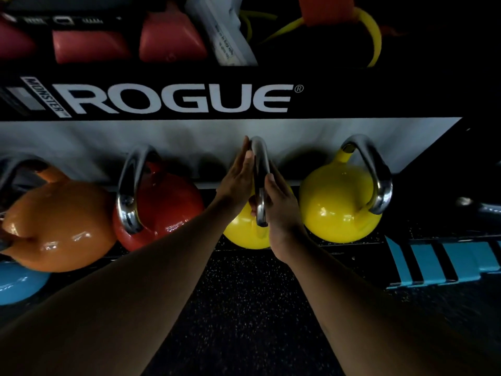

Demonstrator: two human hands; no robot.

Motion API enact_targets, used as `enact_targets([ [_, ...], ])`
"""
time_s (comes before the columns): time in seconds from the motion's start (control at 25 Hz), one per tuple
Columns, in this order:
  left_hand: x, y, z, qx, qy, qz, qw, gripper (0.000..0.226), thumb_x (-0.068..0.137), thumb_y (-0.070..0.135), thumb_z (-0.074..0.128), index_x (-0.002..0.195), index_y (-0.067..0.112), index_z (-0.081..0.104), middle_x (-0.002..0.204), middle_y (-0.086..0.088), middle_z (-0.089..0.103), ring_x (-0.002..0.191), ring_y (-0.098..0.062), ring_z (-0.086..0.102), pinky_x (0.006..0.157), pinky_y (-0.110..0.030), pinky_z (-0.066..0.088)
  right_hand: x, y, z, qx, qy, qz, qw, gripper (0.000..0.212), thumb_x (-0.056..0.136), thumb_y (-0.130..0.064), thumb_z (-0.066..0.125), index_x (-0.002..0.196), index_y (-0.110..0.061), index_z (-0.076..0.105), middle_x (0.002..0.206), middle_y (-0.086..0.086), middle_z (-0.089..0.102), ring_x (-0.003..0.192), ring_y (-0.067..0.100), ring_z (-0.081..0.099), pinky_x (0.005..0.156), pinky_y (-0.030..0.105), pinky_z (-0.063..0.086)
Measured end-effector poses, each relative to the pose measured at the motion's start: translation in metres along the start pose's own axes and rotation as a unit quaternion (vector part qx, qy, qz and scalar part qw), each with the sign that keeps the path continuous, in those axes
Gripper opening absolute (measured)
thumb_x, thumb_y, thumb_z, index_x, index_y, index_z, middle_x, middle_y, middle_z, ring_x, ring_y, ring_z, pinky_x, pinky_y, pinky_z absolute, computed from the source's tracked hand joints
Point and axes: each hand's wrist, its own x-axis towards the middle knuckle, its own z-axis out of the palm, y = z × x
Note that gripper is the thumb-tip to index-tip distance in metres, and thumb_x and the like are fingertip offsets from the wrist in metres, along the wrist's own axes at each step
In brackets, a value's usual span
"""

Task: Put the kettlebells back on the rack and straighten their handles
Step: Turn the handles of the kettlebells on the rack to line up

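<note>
A yellow kettlebell (244, 234) sits on the lower shelf of the black rack (173, 99), its steel handle (260, 169) pointing straight toward me. My left hand (237, 177) lies flat against the handle's left side, fingers straight. My right hand (282, 204) presses its right side, thumb on the steel. To the right stands a second yellow kettlebell (340, 204) with its handle turned to the right. On the left are a red kettlebell (162, 202), handle angled left, and an orange kettlebell (59, 226).
A blue kettlebell (19, 283) sits low at the far left. Pink weights (89, 47), a grey item and yellow bands fill the upper shelf. A blue-and-black striped object (444, 264) lies at the right. Speckled black rubber floor (244, 308) spreads below.
</note>
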Motion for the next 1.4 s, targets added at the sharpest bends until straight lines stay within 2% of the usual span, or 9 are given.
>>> enact_targets([
  [0.12, 0.002, 0.003, 0.001, -0.02, 0.012, -0.007, 1.0, 0.051, 0.103, 0.042, 0.024, 0.153, 0.033, 0.015, 0.161, -0.001, 0.02, 0.144, -0.018, 0.024, 0.098, -0.017, 0.03, 0.006, -0.002, 0.003, 0.024, -0.004, 0.023, 0.999, 0.038, 0.102, -0.027, 0.044, 0.139, -0.026, 0.052, 0.093, 0.005, 0.07, 0.077, 0.024, 0.057, 0.054, 0.024, 0.045],
  [0.28, 0.004, -0.001, 0.002, -0.005, 0.012, -0.001, 1.0, 0.054, 0.1, 0.05, 0.026, 0.152, 0.038, 0.017, 0.16, 0.0, 0.022, 0.144, -0.017, 0.025, 0.105, -0.025, 0.027, 0.005, 0.002, -0.001, 0.07, -0.029, 0.028, 0.997, 0.038, 0.099, -0.031, 0.044, 0.136, -0.031, 0.054, 0.114, 0.009, 0.07, 0.081, 0.02, 0.058, 0.059, 0.027, 0.044],
  [0.36, 0.0, 0.001, 0.003, 0.007, -0.004, -0.004, 1.0, 0.054, 0.1, 0.051, 0.025, 0.151, 0.04, 0.016, 0.161, 0.001, 0.021, 0.142, -0.013, 0.024, 0.101, -0.019, 0.027, 0.002, 0.005, -0.004, 0.086, -0.034, 0.034, 0.995, 0.039, 0.097, -0.034, 0.045, 0.135, -0.034, 0.055, 0.123, 0.006, 0.069, 0.093, 0.021, 0.059, 0.065, 0.029, 0.045],
  [0.48, -0.003, 0.006, 0.002, 0.009, -0.014, -0.002, 1.0, 0.05, 0.104, 0.041, 0.023, 0.153, 0.036, 0.014, 0.161, 0.0, 0.019, 0.139, -0.007, 0.023, 0.092, -0.01, 0.028, 0.001, 0.004, -0.005, 0.075, -0.027, 0.041, 0.996, 0.038, 0.098, -0.036, 0.044, 0.134, -0.037, 0.055, 0.121, -0.003, 0.07, 0.099, 0.019, 0.061, 0.072, 0.03, 0.047],
  [0.68, 0.002, 0.006, 0.0, 0.014, -0.005, 0.003, 1.0, 0.051, 0.103, 0.042, 0.023, 0.153, 0.035, 0.013, 0.161, -0.003, 0.02, 0.144, -0.02, 0.025, 0.101, -0.024, 0.027, 0.003, 0.001, -0.003, 0.075, -0.026, 0.057, 0.995, 0.035, 0.099, -0.035, 0.045, 0.132, -0.036, 0.058, 0.115, 0.004, 0.071, 0.085, 0.018, 0.058, 0.065, 0.027, 0.048],
  [0.88, 0.005, 0.009, 0.008, -0.004, 0.019, -0.007, 1.0, 0.05, 0.104, 0.039, 0.023, 0.153, 0.033, 0.013, 0.158, -0.002, 0.024, 0.139, -0.015, 0.029, 0.091, -0.013, 0.038, 0.014, -0.008, -0.01, 0.059, -0.022, 0.075, 0.995, 0.035, 0.097, -0.036, 0.049, 0.129, -0.033, 0.061, 0.119, 0.01, 0.07, 0.096, 0.02, 0.062, 0.073, 0.03, 0.048],
  [1.04, 0.011, 0.001, -0.003, -0.001, 0.014, -0.005, 1.0, 0.05, 0.1, 0.049, 0.028, 0.149, 0.042, 0.024, 0.158, 0.006, 0.027, 0.142, -0.012, 0.029, 0.116, -0.035, 0.028, 0.008, 0.006, 0.0, 0.12, -0.047, 0.063, 0.99, 0.038, 0.099, -0.031, 0.045, 0.136, -0.031, 0.054, 0.132, 0.005, 0.064, 0.11, 0.018, 0.063, 0.077, 0.026, 0.051],
  [1.28, 0.008, -0.001, -0.006, 0.021, 0.001, 0.001, 1.0, 0.053, 0.095, 0.059, 0.025, 0.147, 0.048, 0.024, 0.158, 0.004, 0.028, 0.141, -0.013, 0.031, 0.117, -0.042, 0.028, 0.008, 0.01, 0.004, 0.122, -0.063, 0.064, 0.988, 0.04, 0.099, -0.034, 0.043, 0.138, -0.03, 0.052, 0.124, 0.01, 0.063, 0.091, 0.011, 0.063, 0.066, 0.022, 0.051],
  [1.4, 0.006, -0.002, -0.005, 0.016, 0.004, -0.001, 1.0, 0.056, 0.089, 0.068, 0.024, 0.144, 0.054, 0.023, 0.158, 0.004, 0.03, 0.14, -0.018, 0.035, 0.114, -0.048, 0.033, 0.01, 0.009, 0.001, 0.109, -0.067, 0.073, 0.989, 0.039, 0.098, -0.037, 0.044, 0.136, -0.032, 0.053, 0.129, 0.011, 0.063, 0.099, 0.017, 0.064, 0.072, 0.027, 0.051],
])
